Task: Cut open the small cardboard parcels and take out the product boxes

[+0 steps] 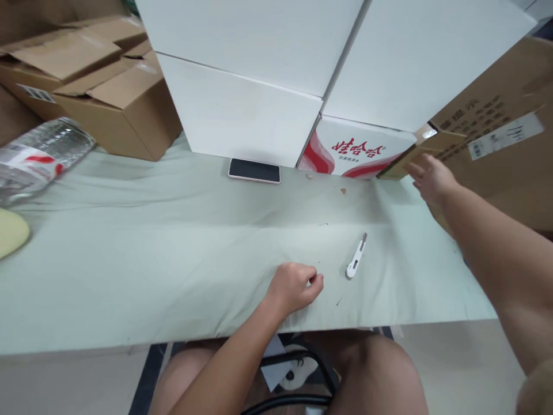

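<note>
Head view: left hand (296,285), grip together, rests beside the white knife (356,257); right hand (432,177), grip apart, touches the brown box (501,167).

Right hand (432,178) touching cardboard box (496,132), left hand (294,286) near utility knife (356,257)

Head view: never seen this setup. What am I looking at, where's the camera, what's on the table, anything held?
No machine here: these are a person's two bare hands, filmed by a camera worn on their head and looking down. The left hand rests curled on the pale green cloth, holding nothing visible, beside a white utility knife. The right hand touches a flap of the brown carton; whether it grips is unclear. Also there: a phone, white boxes and a water bottle.
</note>
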Motion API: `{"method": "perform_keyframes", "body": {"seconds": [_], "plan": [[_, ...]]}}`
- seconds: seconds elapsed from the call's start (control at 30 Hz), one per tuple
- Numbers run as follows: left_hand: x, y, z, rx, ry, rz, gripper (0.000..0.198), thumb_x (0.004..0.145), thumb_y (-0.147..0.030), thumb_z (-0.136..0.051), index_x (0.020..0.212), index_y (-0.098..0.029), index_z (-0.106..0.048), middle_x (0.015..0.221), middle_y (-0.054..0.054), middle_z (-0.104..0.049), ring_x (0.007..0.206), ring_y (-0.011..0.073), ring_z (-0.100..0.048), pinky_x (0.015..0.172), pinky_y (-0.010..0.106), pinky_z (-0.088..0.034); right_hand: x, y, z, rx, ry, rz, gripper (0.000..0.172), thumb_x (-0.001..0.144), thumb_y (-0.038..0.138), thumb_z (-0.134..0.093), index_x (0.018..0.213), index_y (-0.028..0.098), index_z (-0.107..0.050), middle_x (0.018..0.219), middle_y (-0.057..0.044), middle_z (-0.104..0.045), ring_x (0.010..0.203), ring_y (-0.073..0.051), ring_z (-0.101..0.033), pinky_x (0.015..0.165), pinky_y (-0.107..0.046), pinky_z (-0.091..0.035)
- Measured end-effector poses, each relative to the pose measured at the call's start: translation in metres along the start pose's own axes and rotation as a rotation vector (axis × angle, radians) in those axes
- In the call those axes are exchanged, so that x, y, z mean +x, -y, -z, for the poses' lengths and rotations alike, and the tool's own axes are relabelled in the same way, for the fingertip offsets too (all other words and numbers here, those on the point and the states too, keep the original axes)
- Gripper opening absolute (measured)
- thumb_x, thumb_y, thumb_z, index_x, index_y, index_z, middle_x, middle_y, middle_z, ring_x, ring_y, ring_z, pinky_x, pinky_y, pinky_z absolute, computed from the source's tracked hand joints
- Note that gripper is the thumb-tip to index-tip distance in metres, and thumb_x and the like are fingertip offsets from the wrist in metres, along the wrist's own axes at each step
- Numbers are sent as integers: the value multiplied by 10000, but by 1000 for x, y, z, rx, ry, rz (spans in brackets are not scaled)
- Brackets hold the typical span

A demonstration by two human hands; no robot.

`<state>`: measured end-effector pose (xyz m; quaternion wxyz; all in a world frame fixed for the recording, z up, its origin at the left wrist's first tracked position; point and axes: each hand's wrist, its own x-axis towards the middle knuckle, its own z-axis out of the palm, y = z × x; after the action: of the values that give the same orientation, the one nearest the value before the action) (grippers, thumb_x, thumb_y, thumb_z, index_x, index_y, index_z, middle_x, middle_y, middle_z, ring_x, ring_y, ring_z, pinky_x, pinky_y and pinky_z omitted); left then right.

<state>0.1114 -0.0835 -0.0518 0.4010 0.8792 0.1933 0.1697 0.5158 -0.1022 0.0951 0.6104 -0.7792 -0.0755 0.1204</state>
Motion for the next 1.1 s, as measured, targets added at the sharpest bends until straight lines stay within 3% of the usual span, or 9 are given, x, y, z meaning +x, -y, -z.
{"method": "perform_keyframes", "body": {"seconds": [0.17, 0.3, 0.43, 0.53, 0.6, 0.7, 0.77, 0.9, 1.1], "plan": [[-10, -9, 9, -20, -39, -50, 365, 911, -308, -511, 567, -188, -536, 549, 13, -611, 551, 132, -519, 571, 294, -237, -65, 15, -24, -273, 258, 56, 276, 1033, 370, -403, 1225, 279, -579, 1544, -126, -550, 1386, -160, -540, 1132, -346, -348], [-27, -14, 25, -33, -72, -8, 351, 902, -337, -542, 586, -192, -588, 585, 10, -644, 568, 138, -542, 568, 291, -261, -130, 27, -84, -433, 531, 209, 286, 988, 360, -445, 1138, 234, -653, 1496, -148, -589, 1364, -209, -569, 1128, -366, -399], [-44, -14, 47, -63, -112, 57, 359, 901, -365, -551, 590, -190, -587, 613, 13, -674, 599, 151, -580, 562, 290, -275, -213, 20, -183, -624, 783, 480, 241, 845, 328, -652, 1041, 210, -731, 1261, -105, -707, 1257, -260, -611, 1191, -432, -386], [-53, -9, 62, -92, -124, 68, 370, 922, -386, -537, 614, -187, -588, 652, 18, -700, 642, 167, -624, 566, 285, -304, -279, 12, -272, -824, 953, 951, 355, 871, 310, -600, 1190, 206, -716, 1331, -128, -647, 1276, -284, -598, 1187, -487, -417], [-57, -5, 71, -100, -116, 79, 377, 934, -409, -518, 639, -187, -592, 653, 15, -692, 638, 166, -619, 563, 280, -305, -314, 12, -330, -856, 925, 1152, 444, 884, 272, -568, 1311, 200, -665, 1418, -153, -575, 1331, -306, -561, 1189, -514, -421], [-62, 1, 82, -117, -132, 114, 355, 909, -416, -505, 645, -191, -579, 615, 5, -641, 584, 145, -550, 557, 278, -276, -344, 21, -406, -877, 810, 1235, 622, 874, 253, -578, 1492, 205, -515, 1530, -175, -449, 1425, -363, -460, 1180, -593, -401], [-64, 3, 89, -152, -155, 137, 327, 868, -402, -510, 617, -195, -545, 574, -1, -581, 549, 133, -482, 557, 280, -267, -350, 26, -444, -892, 769, 1255, 693, 859, 276, -613, 1531, 216, -459, 1588, -181, -372, 1463, -413, -389, 1165, -683, -357], [-66, 7, 101, -230, -183, 178, 304, 784, -390, -537, 558, -204, -456, 486, -23, -392, 501, 121, -326, 552, 274, -270, -352, 33, -484, -967, 740, 1221, 729, 875, 357, -642, 1553, 218, -414, 1625, -202, -318, 1477, -470, -326, 1106, -781, -327], [-66, 12, 104, -223, -233, 159, 300, 758, -376, -591, 541, -204, -475, 472, -34, -356, 475, 106, -280, 518, 265, -251, -356, 42, -485, -1190, 679, 1228, 626, 948, 359, -507, 1501, 69, -458, 1623, -231, -330, 1521, -428, -298, 1181, -688, -282]]}}
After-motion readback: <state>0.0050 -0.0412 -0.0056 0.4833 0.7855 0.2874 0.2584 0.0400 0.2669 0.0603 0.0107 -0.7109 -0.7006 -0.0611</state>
